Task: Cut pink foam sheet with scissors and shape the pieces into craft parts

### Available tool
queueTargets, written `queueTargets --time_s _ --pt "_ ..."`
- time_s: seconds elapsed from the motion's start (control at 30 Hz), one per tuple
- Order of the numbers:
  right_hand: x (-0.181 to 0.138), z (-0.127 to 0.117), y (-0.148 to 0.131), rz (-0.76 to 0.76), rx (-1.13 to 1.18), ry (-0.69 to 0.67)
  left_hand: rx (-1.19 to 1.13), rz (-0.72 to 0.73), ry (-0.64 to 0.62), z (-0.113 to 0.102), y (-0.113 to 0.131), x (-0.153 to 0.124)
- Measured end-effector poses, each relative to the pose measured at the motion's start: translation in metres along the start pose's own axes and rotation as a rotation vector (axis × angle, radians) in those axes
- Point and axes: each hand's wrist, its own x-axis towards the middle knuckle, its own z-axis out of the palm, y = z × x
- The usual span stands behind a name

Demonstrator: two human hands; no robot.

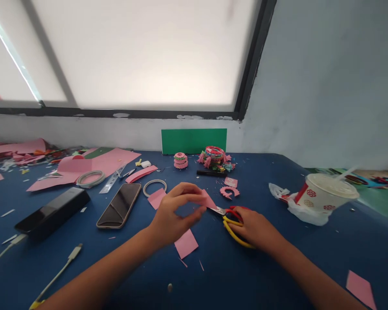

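Observation:
My left hand (pixel 174 213) pinches a small folded piece of pink paper (pixel 208 199) just above the blue table (pixel 213 275). My right hand (pixel 254 228) grips scissors (pixel 231 219) with red and yellow handles, their blades meeting the lower edge of the pink piece. A pink square (pixel 186 243) lies on the table below my left hand, and another pink piece (pixel 156 198) lies behind it. A cut-out pink curl (pixel 229 192) rests beyond the scissors.
A phone (pixel 119 205), a black power bank (pixel 53 212), cables and tape rings (pixel 154 187) lie to the left. Pink sheets (pixel 84 165) and a ruler are at the back left. Stacked paper flowers (pixel 215 158) stand by a green card. A lidded cup (pixel 326 193) sits right.

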Motion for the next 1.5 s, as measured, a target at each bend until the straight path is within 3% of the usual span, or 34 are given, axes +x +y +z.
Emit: queueTargets --time_s 0.17,0.23,0.3,0.43,0.5,0.57,0.67,0.77,0.87,1.03,1.27,1.37,1.5 --pt "0.005 -0.005 0.002 -0.071 0.053 0.085 -0.376 -0.498 0.028 0.016 -0.012 -0.008" --pt "0.003 -0.009 -0.006 -0.114 0.220 0.111 -0.480 -0.660 0.023 0.021 -0.013 -0.011" --pt "-0.001 -0.011 -0.019 -0.158 0.523 0.052 -0.546 -0.744 0.030 0.025 -0.012 -0.012" --pt "-0.005 -0.012 -0.042 -0.079 1.099 -0.234 -0.549 -0.643 0.032 0.027 -0.007 -0.013" --pt "-0.003 -0.014 -0.048 -0.030 1.166 -0.342 -0.473 -0.491 -0.011 0.024 -0.004 -0.013" --pt "0.000 -0.018 -0.051 -0.064 1.118 -0.354 -0.360 -0.331 -0.056 0.019 -0.001 -0.011" --pt "0.004 -0.025 -0.051 -0.196 0.936 -0.199 -0.214 -0.237 -0.056 0.011 0.002 -0.006" --pt "0.003 -0.029 -0.051 -0.309 0.648 0.030 -0.134 -0.304 -0.016 0.005 0.005 -0.001" --pt "-0.002 -0.027 -0.052 -0.406 0.455 0.179 -0.071 -0.351 -0.063 0.004 0.007 0.000" --pt "-0.008 -0.014 -0.054 -0.510 0.381 0.262 0.003 -0.319 -0.152 0.009 0.007 -0.002" --pt "-0.012 0.000 -0.059 -0.645 0.241 0.469 0.104 -0.298 -0.167 0.015 0.011 -0.005" --pt "-0.015 -0.004 -0.056 -0.617 0.216 0.504 0.166 -0.305 -0.152 0.009 0.004 -0.003" --pt "-0.018 -0.014 -0.050 -0.465 0.320 0.516 0.227 -0.344 -0.037 -0.003 -0.011 0.002"
